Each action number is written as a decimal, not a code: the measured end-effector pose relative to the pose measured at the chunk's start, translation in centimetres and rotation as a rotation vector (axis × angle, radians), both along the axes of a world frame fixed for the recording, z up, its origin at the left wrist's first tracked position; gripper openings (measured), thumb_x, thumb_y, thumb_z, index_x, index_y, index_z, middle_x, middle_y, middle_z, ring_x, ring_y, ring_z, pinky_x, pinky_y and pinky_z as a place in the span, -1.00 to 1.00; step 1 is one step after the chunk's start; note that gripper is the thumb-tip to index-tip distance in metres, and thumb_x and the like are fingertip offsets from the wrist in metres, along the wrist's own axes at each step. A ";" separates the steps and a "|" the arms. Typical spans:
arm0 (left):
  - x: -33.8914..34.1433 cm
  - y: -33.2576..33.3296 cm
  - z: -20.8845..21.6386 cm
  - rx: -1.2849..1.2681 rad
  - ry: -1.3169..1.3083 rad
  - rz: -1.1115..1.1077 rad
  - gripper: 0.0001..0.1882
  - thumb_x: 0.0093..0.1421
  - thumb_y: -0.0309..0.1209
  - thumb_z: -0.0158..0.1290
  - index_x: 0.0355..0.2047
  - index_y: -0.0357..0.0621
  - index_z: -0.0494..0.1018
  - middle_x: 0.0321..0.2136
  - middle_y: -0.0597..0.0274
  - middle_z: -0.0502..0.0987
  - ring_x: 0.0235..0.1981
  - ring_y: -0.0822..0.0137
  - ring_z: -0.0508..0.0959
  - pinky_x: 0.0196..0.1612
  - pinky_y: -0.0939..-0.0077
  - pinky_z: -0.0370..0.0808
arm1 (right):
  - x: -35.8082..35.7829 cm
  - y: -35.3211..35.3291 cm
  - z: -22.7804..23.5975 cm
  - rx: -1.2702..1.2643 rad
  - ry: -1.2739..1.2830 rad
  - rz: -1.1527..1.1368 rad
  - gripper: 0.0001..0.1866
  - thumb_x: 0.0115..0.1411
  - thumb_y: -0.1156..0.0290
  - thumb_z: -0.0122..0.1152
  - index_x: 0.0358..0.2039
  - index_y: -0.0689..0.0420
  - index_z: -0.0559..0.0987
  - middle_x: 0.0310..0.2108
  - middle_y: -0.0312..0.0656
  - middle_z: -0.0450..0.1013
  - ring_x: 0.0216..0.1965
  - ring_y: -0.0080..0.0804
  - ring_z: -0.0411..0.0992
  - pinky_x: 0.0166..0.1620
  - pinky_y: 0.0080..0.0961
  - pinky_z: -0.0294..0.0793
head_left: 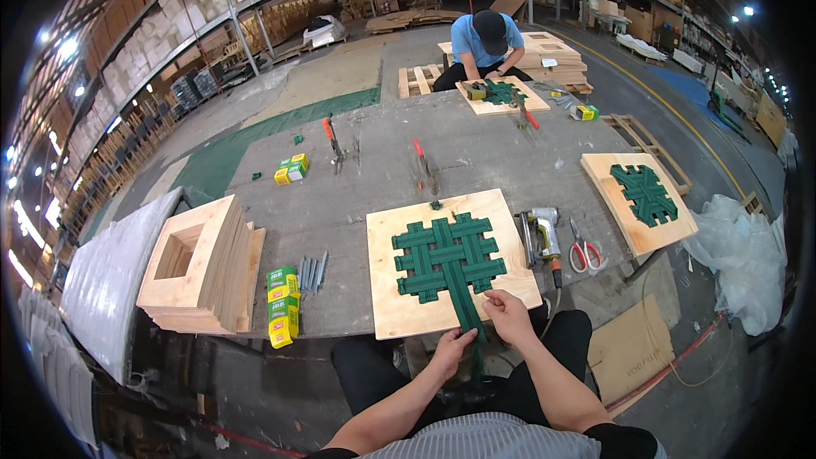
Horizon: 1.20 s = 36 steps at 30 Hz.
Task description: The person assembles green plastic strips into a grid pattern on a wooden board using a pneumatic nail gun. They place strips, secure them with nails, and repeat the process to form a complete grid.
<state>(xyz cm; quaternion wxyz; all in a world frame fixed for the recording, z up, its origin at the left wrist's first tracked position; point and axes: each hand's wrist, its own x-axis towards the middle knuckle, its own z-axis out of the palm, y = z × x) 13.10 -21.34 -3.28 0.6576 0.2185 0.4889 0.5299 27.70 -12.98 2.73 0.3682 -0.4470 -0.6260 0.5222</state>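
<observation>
A square plywood board lies before me at the table's near edge. Dark green webbing straps are woven across its middle in a lattice. One long strap runs from the weave over the board's near edge toward my lap. My left hand pinches this strap just beyond the edge. Close by on the right, my right hand is closed over the board's near edge, fingertips together; what it holds, if anything, is hidden. Right of the board lie a staple gun and red-handled scissors.
Left are stacked wooden frames, staple boxes and staple strips. Red-handled tools stand farther back. Another woven board overhangs the right edge. Across the table, a person in blue bends over a similar board.
</observation>
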 end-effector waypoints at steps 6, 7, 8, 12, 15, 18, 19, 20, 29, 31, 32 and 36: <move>-0.6 -1.5 1.1 -0.038 -0.049 -0.091 -0.71 0.44 -0.26 0.08 0.02 -0.18 0.57 -0.15 0.36 0.63 -0.14 0.49 0.56 -0.03 0.54 0.48 | 0.2 -0.1 -0.5 -0.218 -0.046 0.054 -0.64 0.41 0.39 0.16 0.15 0.27 0.52 -0.19 -0.19 0.59 -0.24 -0.50 0.54 -0.15 -0.53 0.55; -0.9 -2.0 1.9 -0.044 -0.053 -0.116 -0.71 0.45 -0.25 0.08 0.02 -0.17 0.57 -0.15 0.36 0.63 -0.14 0.50 0.56 -0.03 0.54 0.48 | 0.4 -0.4 -0.6 -0.356 0.003 0.060 -0.65 0.44 0.36 0.14 0.15 0.26 0.51 -0.17 -0.16 0.60 -0.23 -0.47 0.55 -0.14 -0.50 0.56; -1.5 -2.7 2.7 -0.048 -0.053 -0.129 -0.70 0.45 -0.24 0.07 0.02 -0.15 0.57 -0.15 0.36 0.64 -0.14 0.50 0.56 -0.03 0.54 0.48 | 0.1 -0.8 -0.3 -0.491 0.056 0.079 -0.64 0.46 0.33 0.11 0.16 0.25 0.51 -0.15 -0.14 0.60 -0.22 -0.44 0.56 -0.14 -0.47 0.57; -2.0 -4.3 3.9 -0.075 -0.070 -0.303 -0.61 0.47 -0.19 0.04 0.14 -0.20 0.49 0.00 0.24 0.62 -0.01 0.34 0.60 0.11 0.34 0.51 | -1.1 0.2 -0.2 -0.781 0.267 0.245 -0.51 0.56 0.14 -0.14 0.20 0.31 0.45 0.04 0.03 0.55 -0.03 -0.18 0.58 -0.02 -0.25 0.61; -1.1 -5.6 4.6 -0.089 -0.005 -0.403 -0.58 0.48 -0.17 0.01 0.16 -0.20 0.48 0.07 0.21 0.61 0.01 0.35 0.61 0.09 0.34 0.54 | -3.3 1.8 -0.3 -0.948 0.490 0.318 -0.48 0.57 0.09 -0.25 0.16 0.29 0.44 0.08 0.08 0.53 0.03 -0.06 0.57 0.01 -0.17 0.63; 0.0 -6.9 4.5 -0.035 -0.019 -0.406 -0.61 0.50 -0.20 -0.02 0.16 -0.20 0.48 0.07 0.21 0.61 0.01 0.39 0.61 0.11 0.37 0.54 | -5.0 3.7 -0.2 -1.110 0.535 0.242 -0.47 0.57 0.07 -0.26 0.18 0.29 0.42 0.14 0.13 0.50 0.09 0.03 0.54 0.11 -0.07 0.61; 0.1 -7.3 4.4 -0.031 -0.010 -0.403 -0.63 0.52 -0.21 -0.05 0.15 -0.19 0.49 0.09 0.21 0.60 -0.01 0.42 0.60 0.05 0.42 0.55 | -5.5 3.8 -0.3 -1.131 0.508 0.235 -0.48 0.57 0.08 -0.26 0.16 0.28 0.43 0.09 0.10 0.53 0.04 -0.01 0.56 0.05 -0.10 0.62; 0.2 -7.4 4.3 -0.031 -0.012 -0.392 -0.63 0.52 -0.21 -0.04 0.14 -0.18 0.50 0.05 0.23 0.62 -0.04 0.43 0.61 0.02 0.44 0.55 | -5.7 3.9 -0.5 -1.152 0.482 0.224 -0.48 0.57 0.08 -0.26 0.14 0.28 0.45 0.03 0.06 0.55 -0.02 -0.05 0.57 0.00 -0.13 0.63; -3.4 -5.4 3.3 0.079 0.955 -0.517 -0.62 0.43 -0.19 0.07 0.01 -0.27 0.57 -0.28 0.14 0.67 -0.27 0.30 0.64 -0.15 0.37 0.52 | -8.0 2.2 -0.9 -0.979 0.293 0.143 -0.59 0.58 0.13 -0.25 -0.18 0.14 0.49 -0.58 -0.42 0.28 -0.64 -0.56 0.15 -0.52 -0.46 0.20; -3.6 -4.9 4.9 0.308 1.132 -0.251 -0.70 0.32 -0.24 0.13 -0.12 -0.23 0.56 -0.35 -0.05 0.60 -0.23 -0.04 0.61 -0.13 0.13 0.53 | -7.3 2.4 -1.3 -0.956 0.275 0.123 -0.62 0.58 0.14 -0.24 -0.17 0.13 0.47 -0.60 -0.44 0.25 -0.67 -0.60 0.09 -0.56 -0.50 0.14; -3.9 -4.4 6.0 0.311 1.085 -0.151 -0.71 0.31 -0.27 0.13 -0.10 -0.22 0.56 -0.29 -0.06 0.60 -0.17 -0.08 0.61 -0.08 0.11 0.53 | -7.2 2.4 -1.3 -0.946 0.266 0.101 -0.62 0.58 0.13 -0.23 -0.18 0.12 0.47 -0.61 -0.45 0.25 -0.67 -0.60 0.08 -0.57 -0.50 0.11; -7.0 -2.3 6.9 0.483 1.525 -0.193 -0.39 0.21 -0.29 0.22 0.27 -0.04 0.37 0.23 -0.08 0.39 0.28 -0.15 0.35 0.28 -0.02 0.32 | -8.5 1.6 -0.6 -0.892 0.239 0.087 -0.60 0.57 0.13 -0.23 -0.29 0.09 0.46 -0.63 -0.42 0.25 -0.69 -0.57 0.07 -0.58 -0.46 0.05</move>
